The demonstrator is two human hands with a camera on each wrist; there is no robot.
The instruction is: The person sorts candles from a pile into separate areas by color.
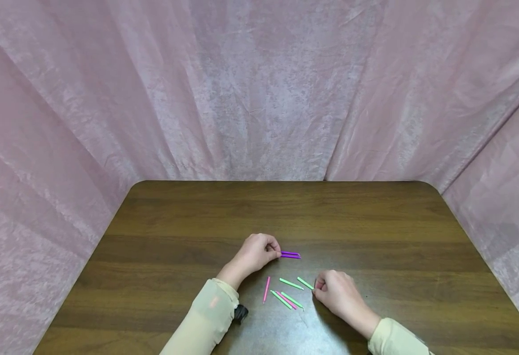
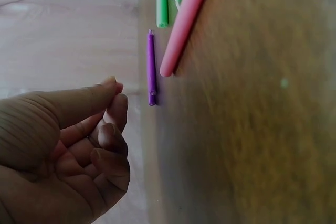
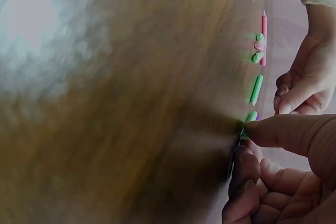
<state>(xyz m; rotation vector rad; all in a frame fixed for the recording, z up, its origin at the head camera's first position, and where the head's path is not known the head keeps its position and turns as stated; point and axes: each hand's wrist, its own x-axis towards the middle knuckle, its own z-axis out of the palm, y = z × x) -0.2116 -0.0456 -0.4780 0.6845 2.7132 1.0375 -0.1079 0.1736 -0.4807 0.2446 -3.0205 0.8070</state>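
Note:
In the head view, two thin purple candles lie side by side on the table. My left hand is just left of them, thumb against curled index finger. The left wrist view has a gap between these fingertips and the purple candles, with nothing in the pinch. My right hand pinches the near end of a green candle between thumb and index finger. In the right wrist view, the fingertips cover most of that green candle.
Between the hands lies a loose group: a pink candle on the left, a green candle at the back, and another pink candle between two more green ones. Pink curtains surround the brown wooden table.

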